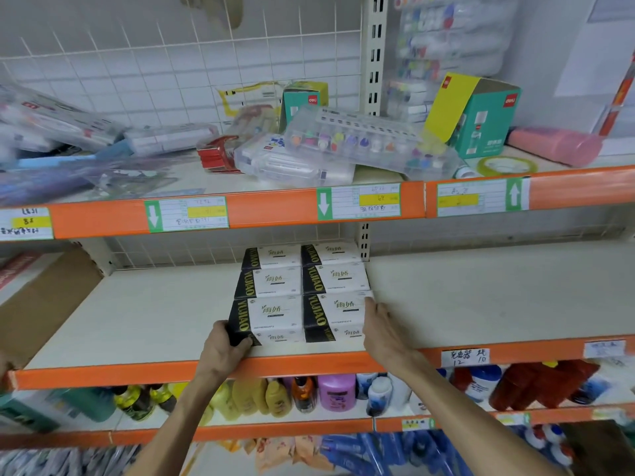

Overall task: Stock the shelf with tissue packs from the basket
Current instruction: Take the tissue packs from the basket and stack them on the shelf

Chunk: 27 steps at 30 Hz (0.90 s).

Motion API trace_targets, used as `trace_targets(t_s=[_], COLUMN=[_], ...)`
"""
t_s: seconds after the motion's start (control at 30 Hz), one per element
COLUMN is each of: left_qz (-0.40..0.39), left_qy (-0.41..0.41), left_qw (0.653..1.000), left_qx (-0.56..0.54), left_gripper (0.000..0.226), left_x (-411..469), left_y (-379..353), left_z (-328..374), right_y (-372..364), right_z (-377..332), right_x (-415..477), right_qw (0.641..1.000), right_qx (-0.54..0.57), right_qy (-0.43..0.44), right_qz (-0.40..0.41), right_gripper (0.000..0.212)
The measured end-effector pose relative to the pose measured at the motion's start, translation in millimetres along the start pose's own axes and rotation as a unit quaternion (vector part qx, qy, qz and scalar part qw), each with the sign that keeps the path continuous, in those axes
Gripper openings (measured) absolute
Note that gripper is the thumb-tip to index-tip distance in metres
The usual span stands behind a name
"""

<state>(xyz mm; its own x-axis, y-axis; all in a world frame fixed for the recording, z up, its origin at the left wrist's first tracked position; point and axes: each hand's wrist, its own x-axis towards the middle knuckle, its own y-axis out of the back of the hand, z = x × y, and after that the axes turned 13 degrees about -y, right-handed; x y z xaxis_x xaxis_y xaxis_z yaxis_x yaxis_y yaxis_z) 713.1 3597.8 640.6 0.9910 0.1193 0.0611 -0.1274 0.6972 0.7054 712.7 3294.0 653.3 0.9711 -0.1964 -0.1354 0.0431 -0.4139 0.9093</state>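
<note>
Middle shelf, seen from just in front: six tissue packs lay flat in a block of two columns and three rows, white wrappers with a black band on the left of each, every pack touching its neighbours. The block sat near the centre of the shelf, its front row close behind the orange rail. The left hand gripped the front-left pack at its near left corner, fingers curled round the black band and thumb on the front face. The right hand lay flat against the right side of the front-right pack, fingers straight and together, holding nothing. A cardboard box stood at the far left of the same shelf, well apart from the block. On the shelf above, clear plastic cases were heaped beside a teal box and a tape roll. On the shelf below, a purple bottle stood among other bottles.
</note>
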Motion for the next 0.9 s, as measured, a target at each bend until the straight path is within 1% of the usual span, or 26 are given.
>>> trace_targets(t_s=[0.13, 0.23, 0.3, 0.33, 0.37, 0.4, 0.47, 0.5, 0.57, 0.6, 0.67, 0.73, 0.83, 0.9], left_qz=[0.011, 0.008, 0.026, 0.040, 0.061, 0.080, 0.105, 0.103, 0.070, 0.045, -0.017, -0.076, -0.166, -0.194], left_qy=[0.007, 0.024, 0.022, 0.013, -0.010, -0.040, -0.106, -0.136, -0.178, -0.185, -0.182, -0.174, -0.161, -0.155], left_qw=[1.000, 1.000, 0.999, 0.999, 0.998, 0.995, 0.987, 0.983, 0.979, 0.979, 0.981, 0.980, 0.971, 0.966], left_qx=[0.008, -0.010, -0.004, 0.015, 0.031, 0.047, 0.063, 0.063, 0.071, 0.072, 0.058, 0.054, 0.061, 0.075], left_gripper=[0.049, 0.055, 0.068, 0.070, 0.068, 0.063, 0.045, 0.034, 0.018, 0.014, 0.015, 0.022, 0.043, 0.054], left_x=[-2, -4, -10, -18, -27, -37, -61, -72, -91, -99, -113, -125, -138, -143], left_y=[-2, -1, -1, -1, -1, 0, 1, 0, -2, -4, -6, -5, -4, -3], left_z=[2, 6, 6, 8, 7, 6, 1, -7, -22, -32, -49, -64, -81, -92], right_y=[-2, -6, -8, -10, -12, -15, -28, -36, -52, -59, -75, -88, -104, -116], right_z=[3, 8, 16, 21, 25, 28, 34, 36, 39, 39, 36, 28, 5, -12], right_x=[1, 2, 1, -2, -7, -13, -30, -41, -62, -72, -93, -112, -140, -156], right_qw=[1.000, 0.999, 0.995, 0.992, 0.989, 0.987, 0.981, 0.975, 0.968, 0.968, 0.973, 0.978, 0.989, 0.993], right_qx=[0.006, 0.025, 0.093, 0.127, 0.149, 0.151, 0.121, 0.113, 0.112, 0.114, 0.112, 0.106, 0.071, 0.035], right_qy=[0.015, 0.023, 0.020, 0.015, 0.013, 0.010, -0.002, -0.013, -0.027, -0.026, -0.013, 0.002, 0.015, 0.038], right_qz=[0.009, 0.008, -0.005, -0.006, 0.013, 0.053, 0.153, 0.191, 0.223, 0.221, 0.200, 0.178, 0.131, 0.107], right_gripper=[0.059, 0.063, 0.067, 0.068, 0.066, 0.063, 0.056, 0.053, 0.051, 0.051, 0.050, 0.047, 0.044, 0.044])
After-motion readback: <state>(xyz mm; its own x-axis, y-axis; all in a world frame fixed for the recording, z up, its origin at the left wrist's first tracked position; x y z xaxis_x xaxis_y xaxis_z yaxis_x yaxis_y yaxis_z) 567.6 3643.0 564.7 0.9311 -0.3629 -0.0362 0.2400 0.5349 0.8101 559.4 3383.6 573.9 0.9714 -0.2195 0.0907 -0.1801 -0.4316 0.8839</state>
